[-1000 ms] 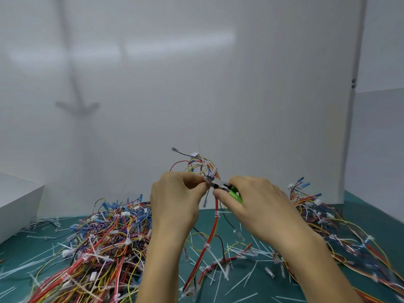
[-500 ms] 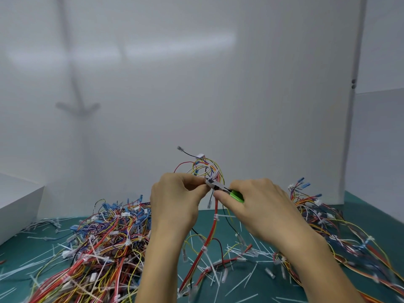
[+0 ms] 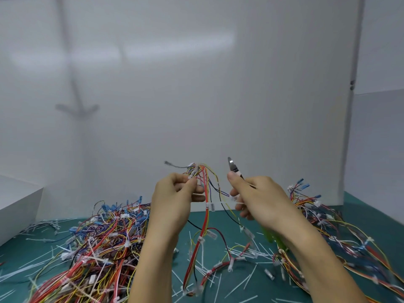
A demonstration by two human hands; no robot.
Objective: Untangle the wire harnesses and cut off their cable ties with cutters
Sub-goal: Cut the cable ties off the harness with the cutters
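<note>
My left hand [image 3: 175, 200] pinches the top of a wire harness [image 3: 204, 217] of red, yellow and black wires, lifted above the green mat. White cable ties sit along its hanging part. My right hand [image 3: 258, 200] grips the cutters [image 3: 234, 169], whose metal jaws point upward, a short way right of the harness and apart from it. The green handles [image 3: 270, 236] show blurred below the palm.
A big tangled pile of harnesses [image 3: 94, 248] lies at the left, another pile [image 3: 332, 228] at the right. Cut tie scraps [image 3: 244, 278] litter the green mat [image 3: 369, 202]. A white box [image 3: 17, 206] stands at far left; white panels wall the back.
My right hand has pulled the cutters away from the harness top, to the right, turning the jaws upward. The harness wires have spread and shifted in my left hand.
</note>
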